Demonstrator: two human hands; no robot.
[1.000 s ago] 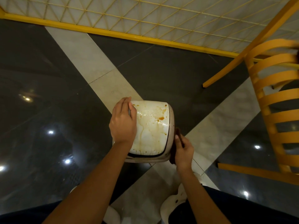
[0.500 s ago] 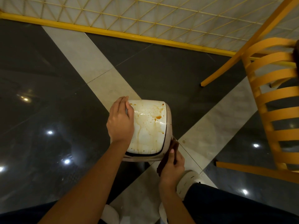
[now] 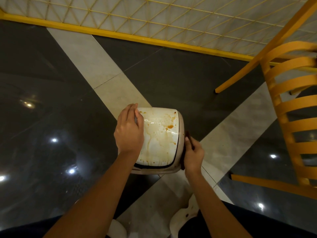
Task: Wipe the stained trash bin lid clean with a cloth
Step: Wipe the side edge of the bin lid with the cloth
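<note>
Grips the left edge of the trash bin lid (image 3: pixel 159 138) with the left hand (image 3: pixel 129 133), thumb on top, fingers curled over the side. Pinches a dark brown cloth (image 3: pixel 188 135) in the right hand (image 3: pixel 193 157), pressed against the right side of the bin (image 3: pixel 181 124), just beside the lid rim. Lid closed on the bin, mid-floor (image 3: pixel 51 117) on glossy tiles, marked with brown streaks and spots. Yellow chair (image 3: pixel 291 109) well apart at right.
</note>
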